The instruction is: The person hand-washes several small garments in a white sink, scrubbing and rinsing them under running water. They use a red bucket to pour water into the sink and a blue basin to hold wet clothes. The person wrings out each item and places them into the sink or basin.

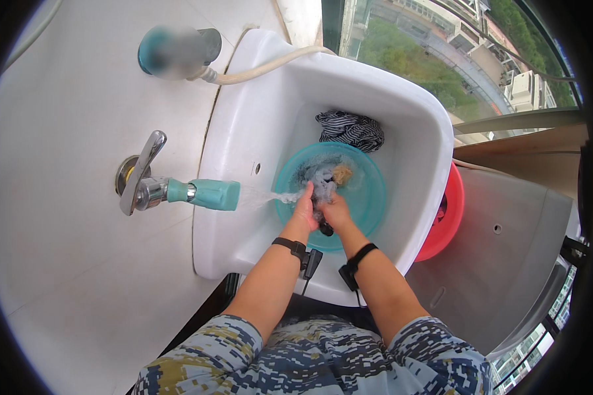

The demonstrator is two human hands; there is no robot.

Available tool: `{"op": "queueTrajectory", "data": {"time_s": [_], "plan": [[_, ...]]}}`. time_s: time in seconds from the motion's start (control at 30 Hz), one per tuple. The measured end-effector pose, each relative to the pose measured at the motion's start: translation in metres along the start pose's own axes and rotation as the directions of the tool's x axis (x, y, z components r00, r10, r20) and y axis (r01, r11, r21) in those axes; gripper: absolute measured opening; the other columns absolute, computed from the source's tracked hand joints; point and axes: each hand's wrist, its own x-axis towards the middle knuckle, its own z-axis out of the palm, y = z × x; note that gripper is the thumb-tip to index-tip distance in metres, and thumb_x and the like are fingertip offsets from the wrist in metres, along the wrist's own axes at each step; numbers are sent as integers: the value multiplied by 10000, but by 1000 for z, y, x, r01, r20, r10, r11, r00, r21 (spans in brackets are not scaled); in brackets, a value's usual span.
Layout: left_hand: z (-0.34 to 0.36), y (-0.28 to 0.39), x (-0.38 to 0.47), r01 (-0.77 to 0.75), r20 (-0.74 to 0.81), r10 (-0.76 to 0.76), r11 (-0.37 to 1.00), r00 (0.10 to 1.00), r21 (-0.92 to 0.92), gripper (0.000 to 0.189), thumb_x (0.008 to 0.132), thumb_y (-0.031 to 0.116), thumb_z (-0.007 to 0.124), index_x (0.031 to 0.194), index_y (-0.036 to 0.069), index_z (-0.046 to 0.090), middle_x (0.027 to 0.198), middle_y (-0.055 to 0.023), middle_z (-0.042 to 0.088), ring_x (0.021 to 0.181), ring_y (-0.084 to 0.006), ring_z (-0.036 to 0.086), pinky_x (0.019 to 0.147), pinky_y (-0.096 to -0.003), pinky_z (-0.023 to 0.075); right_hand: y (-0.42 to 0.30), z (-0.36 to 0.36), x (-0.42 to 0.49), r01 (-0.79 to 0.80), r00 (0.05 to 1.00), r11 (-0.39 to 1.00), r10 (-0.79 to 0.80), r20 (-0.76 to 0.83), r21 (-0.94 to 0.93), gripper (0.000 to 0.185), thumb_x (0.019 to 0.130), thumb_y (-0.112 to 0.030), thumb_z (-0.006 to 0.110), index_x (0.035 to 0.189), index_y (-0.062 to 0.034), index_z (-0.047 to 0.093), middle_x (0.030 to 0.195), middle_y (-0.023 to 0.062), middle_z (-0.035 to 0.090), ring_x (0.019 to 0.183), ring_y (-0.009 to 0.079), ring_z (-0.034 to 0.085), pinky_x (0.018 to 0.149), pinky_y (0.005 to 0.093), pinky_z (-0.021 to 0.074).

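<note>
My left hand (305, 210) and my right hand (336, 211) meet over a translucent teal basin (368, 212). Between them they hold a wet, crumpled grey and black cloth (321, 178); a dark end of it hangs below my fingers. Foamy water covers part of the basin, and a tan, bunched piece (342, 174) lies beside the cloth. From the teal nozzle (212, 194) of a chrome tap (150, 192), water streams towards my left hand. Behind the basin, a black-and-white striped cloth (351, 131) is bundled on the sink floor.
The white ceramic sink (222, 148) encloses the basin. A beige hose (272, 64) runs from a second wall fitting (178, 52) over the sink's rim. To the right are a red tub (449, 217) and a grey appliance-like casing (494, 256). A window (415, 64) is at the upper right.
</note>
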Motion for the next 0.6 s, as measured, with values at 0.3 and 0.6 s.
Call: {"op": "queueTrajectory", "data": {"time_s": [0.3,0.6], "plan": [[5,-15,-34,-95,85,104,991,991,-97,306,913,409,559,998,118,600,879,-52,637,778,-204,617,691,-358,512,-102,-30,-109,194,978,923,-210,-12,-331,338,794,-377,648,869,-48,649,871,207,582,747,396,592,668,449,483],[4,-18,-55,-122,-248,256,884,934,452,772,806,202,602,1468,179,206,1459,-113,325,1320,-304,327,1005,-541,305,-80,-42,5,237,945,593,-325,41,-770,635,747,-234,630,1350,-251,432,1441,97,368,1155,380,493,873,538,459]]}}
